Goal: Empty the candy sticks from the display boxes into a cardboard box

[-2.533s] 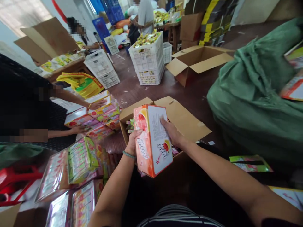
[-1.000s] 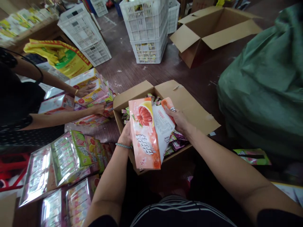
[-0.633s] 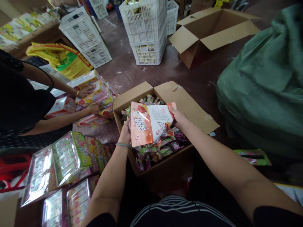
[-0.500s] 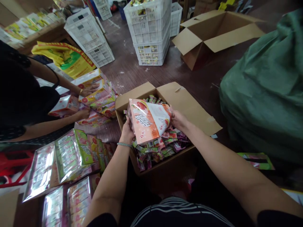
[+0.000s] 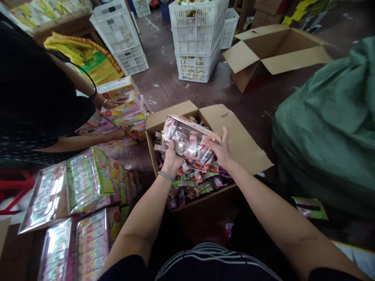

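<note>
Between my hands is a pink candy box (image 5: 182, 137) with a clear window turned towards me, and several small packets show loosely inside it. My left hand (image 5: 172, 159) grips its lower left side, thumb on the window. At the right end my right hand (image 5: 222, 151) holds on, fingers over the window and one digit raised above the edge. Right beneath is an open cardboard carton (image 5: 202, 201), full of loose green, pink and purple candy packets (image 5: 195, 185).
Window-front candy boxes (image 5: 88, 183) are stacked at my left. Beyond them a co-worker's hand (image 5: 115, 100) rests on more boxes (image 5: 124, 109). White crates (image 5: 196, 39), another open carton (image 5: 295, 62) and a large green sack (image 5: 328, 128) stand around.
The candy box has been tipped so that its clear window now faces me instead of the printed panel. Both hands have shifted their hold on it. The co-worker's nearer hand has moved right.
</note>
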Demonstrator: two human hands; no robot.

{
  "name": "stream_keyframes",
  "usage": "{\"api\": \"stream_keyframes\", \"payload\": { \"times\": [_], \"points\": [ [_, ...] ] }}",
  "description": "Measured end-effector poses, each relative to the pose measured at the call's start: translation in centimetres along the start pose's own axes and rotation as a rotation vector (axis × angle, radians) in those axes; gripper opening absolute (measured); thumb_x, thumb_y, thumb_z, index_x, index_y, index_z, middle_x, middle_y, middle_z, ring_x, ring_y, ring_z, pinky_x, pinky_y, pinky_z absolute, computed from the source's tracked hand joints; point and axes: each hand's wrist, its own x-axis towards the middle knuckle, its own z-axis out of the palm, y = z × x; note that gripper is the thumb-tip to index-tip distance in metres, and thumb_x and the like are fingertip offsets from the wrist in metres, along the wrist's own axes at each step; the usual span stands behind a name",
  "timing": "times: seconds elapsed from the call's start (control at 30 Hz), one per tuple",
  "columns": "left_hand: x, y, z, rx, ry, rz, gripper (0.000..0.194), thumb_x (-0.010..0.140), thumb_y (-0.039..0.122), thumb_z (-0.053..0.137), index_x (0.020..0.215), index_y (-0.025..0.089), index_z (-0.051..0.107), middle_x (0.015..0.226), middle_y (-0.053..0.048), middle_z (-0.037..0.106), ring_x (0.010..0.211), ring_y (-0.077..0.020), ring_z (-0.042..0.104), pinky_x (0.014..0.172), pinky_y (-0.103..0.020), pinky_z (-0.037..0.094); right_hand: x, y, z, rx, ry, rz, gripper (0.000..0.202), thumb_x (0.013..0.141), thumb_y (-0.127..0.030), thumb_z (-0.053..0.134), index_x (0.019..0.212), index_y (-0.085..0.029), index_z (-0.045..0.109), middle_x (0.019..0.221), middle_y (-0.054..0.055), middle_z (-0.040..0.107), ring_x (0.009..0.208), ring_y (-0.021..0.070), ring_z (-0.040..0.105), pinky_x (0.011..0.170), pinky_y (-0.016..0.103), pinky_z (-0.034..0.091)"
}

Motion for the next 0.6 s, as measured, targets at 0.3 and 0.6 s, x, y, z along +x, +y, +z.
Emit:
{"api": "stream_keyframes", "payload": {
  "times": [0.3,0.6],
  "points": [
    [-0.1,5.5,-1.8,0.175,0.005,0.051,0.079,0.093,0.087,0.04,0.123,0.02,0.069,0.105,-0.013,0.078,0.111,-0.0317,0.074,0.101,-0.046,0.059,-0.1,-6.2,-4.1,-0.151,-0.188,-0.386,0.137,0.059,-0.073,0.091,0.166,-0.027,0.021,0.15,0.016,0.056,0.143,0.0361,0.053,0.121,0.053,0.047],
    [-1.8,4.2,0.8,0.186,-0.231,0.051,0.062,0.103,0.06,0.046,0.135,0.013,0.068,0.128,-0.015,0.076,0.132,-0.0328,0.065,0.115,-0.046,0.051,0.2,-7.0,-3.9,-0.308,-0.232,-0.496,0.114,0.069,-0.096,0.067,0.162,-0.037,0.037,0.161,0.009,0.047,0.149,0.0357,0.045,0.12,0.053,0.047]
  ]
}}
